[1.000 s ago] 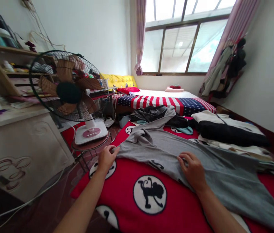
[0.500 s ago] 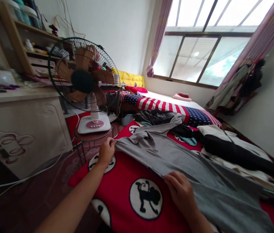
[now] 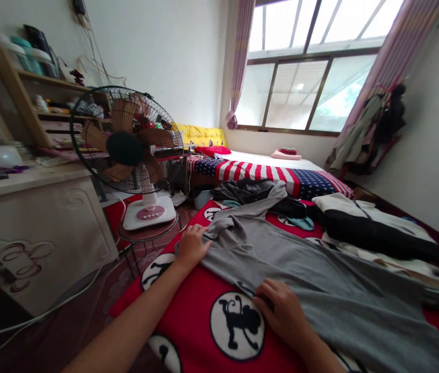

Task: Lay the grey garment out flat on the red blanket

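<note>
A grey long-sleeved shirt [image 3: 293, 259] lies spread over a red blanket [image 3: 192, 311] printed with black monkeys in white circles. My left hand [image 3: 193, 248] rests on the end of its near sleeve, fingers stretched out flat and thumb apart. Closer to me, my right hand [image 3: 283, 313] has its fingers curled at the shirt's near edge, pinching the cloth there; the fingertips are partly hidden. The far sleeve reaches away toward a heap of dark clothes [image 3: 246, 190].
Folded clothes [image 3: 374, 228] are stacked to the right. On the left, a fan [image 3: 126, 147] stands on a small round stool [image 3: 149, 233], beside a pale cabinet [image 3: 40, 228]. Behind is a bed with a stars-and-stripes cover [image 3: 258, 173], under the window.
My left hand has let go of its pinch on the sleeve end, moved right and flattened on the cloth. My right hand has shifted slightly left and nearer at the edge. The view has tilted.
</note>
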### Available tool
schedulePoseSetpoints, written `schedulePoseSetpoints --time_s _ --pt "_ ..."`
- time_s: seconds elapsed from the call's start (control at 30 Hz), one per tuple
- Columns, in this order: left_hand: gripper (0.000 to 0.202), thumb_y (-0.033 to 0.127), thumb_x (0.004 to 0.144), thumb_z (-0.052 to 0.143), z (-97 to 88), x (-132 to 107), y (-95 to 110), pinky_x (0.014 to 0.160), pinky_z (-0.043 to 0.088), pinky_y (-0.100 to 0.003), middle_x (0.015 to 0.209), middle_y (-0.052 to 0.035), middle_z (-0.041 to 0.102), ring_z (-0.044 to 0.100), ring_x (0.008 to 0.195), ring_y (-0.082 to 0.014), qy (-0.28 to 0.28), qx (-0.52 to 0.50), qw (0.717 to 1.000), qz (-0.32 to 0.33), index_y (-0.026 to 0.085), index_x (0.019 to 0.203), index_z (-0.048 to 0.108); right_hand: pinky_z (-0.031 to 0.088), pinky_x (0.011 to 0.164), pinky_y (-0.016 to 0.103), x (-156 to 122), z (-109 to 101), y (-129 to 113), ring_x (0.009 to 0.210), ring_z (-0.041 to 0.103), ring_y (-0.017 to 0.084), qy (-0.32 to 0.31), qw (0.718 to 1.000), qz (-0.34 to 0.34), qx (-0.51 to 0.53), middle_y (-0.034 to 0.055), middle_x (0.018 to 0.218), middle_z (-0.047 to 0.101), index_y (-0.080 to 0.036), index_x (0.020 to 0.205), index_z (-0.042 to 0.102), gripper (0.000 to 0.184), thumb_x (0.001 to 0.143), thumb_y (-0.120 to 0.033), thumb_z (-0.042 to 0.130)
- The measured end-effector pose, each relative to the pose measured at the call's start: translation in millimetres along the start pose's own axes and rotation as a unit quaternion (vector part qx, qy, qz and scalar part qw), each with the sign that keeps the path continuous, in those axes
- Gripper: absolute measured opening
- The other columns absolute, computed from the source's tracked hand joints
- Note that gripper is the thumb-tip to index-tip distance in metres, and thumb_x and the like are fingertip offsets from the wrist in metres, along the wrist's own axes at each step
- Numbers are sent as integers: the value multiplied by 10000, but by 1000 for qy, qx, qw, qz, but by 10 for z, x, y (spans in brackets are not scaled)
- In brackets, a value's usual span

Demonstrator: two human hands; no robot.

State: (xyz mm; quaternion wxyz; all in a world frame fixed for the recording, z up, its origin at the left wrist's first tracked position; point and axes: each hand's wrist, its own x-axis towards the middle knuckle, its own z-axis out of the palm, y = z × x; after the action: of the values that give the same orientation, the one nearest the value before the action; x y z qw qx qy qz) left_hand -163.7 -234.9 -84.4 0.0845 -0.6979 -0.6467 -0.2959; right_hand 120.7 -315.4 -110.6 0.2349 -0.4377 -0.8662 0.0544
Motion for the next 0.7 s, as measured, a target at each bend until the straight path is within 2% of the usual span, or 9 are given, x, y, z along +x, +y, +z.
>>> schedulePoseSetpoints --time_s 0.07,0.13,0.23,0.33,0.43,0.5,0.57,0.63,0.7 --pt "451 341 745 688 127 138 95 905 446 -356 1092 -68 655 575 1055 -265 -51 20 998 -16 237 1177 612 349 726 309 -3 3 -6 786 544 179 1 1000 6 4 19 837 605 -210 820 577 84 891 -246 549" --pt "407 261 779 637 224 294 116 849 467 -350 1001 -76 686 623 979 -260 -68 30 996 -49 233 1184 613 348 734 302 -3 6 -5 791 546 175 4 1000 10 8 14 834 607 -210 814 577 72 879 -236 564" --pt "367 107 827 484 247 507 78 790 484 -342 895 -106 691 660 875 -251 -46 31 993 -102 180 1161 617 345 731 290 6 5 -1 788 549 168 14 1000 13 15 7 831 614 -212 805 586 66 865 -242 591" --pt "409 51 822 412 211 571 162 896 458 -347 1101 -144 643 610 1053 -259 -7 20 995 -103 153 1180 581 342 716 279 17 -18 -18 772 552 158 31 999 13 16 6 820 620 -211 798 600 97 874 -270 588" --pt "351 65 821 397 286 410 474 971 426 -327 1107 -102 632 571 1103 -225 14 -89 996 18 175 1078 610 345 714 275 21 -52 -43 760 562 154 37 999 5 8 5 792 624 -210 806 611 124 885 -301 583" --pt "274 116 830 420 403 218 723 923 458 -318 986 -68 660 604 992 -206 -37 -211 968 130 192 958 649 350 716 274 26 -60 -35 764 571 155 36 999 -1 4 3 783 629 -212 813 620 132 875 -327 602" --pt "227 183 833 465 531 38 915 884 473 -314 926 -51 667 609 927 -199 -119 -290 925 213 207 893 683 360 723 272 31 -48 -3 784 577 156 40 999 -3 0 5 799 641 -213 817 629 149 866 -354 614" --pt "209 251 827 513 639 -67 1017 895 463 -318 929 -48 666 599 939 -203 -169 -311 902 248 219 897 708 372 727 266 28 -28 36 797 580 155 43 999 -3 -3 5 820 650 -216 818 637 155 863 -363 616" --pt "213 307 822 540 709 -89 1041 907 451 -325 944 -46 660 589 957 -211 -182 -307 899 253 232 917 716 387 728 258 14 -21 56 791 583 150 46 999 5 4 3 830 655 -219 816 645 143 862 -352 617"
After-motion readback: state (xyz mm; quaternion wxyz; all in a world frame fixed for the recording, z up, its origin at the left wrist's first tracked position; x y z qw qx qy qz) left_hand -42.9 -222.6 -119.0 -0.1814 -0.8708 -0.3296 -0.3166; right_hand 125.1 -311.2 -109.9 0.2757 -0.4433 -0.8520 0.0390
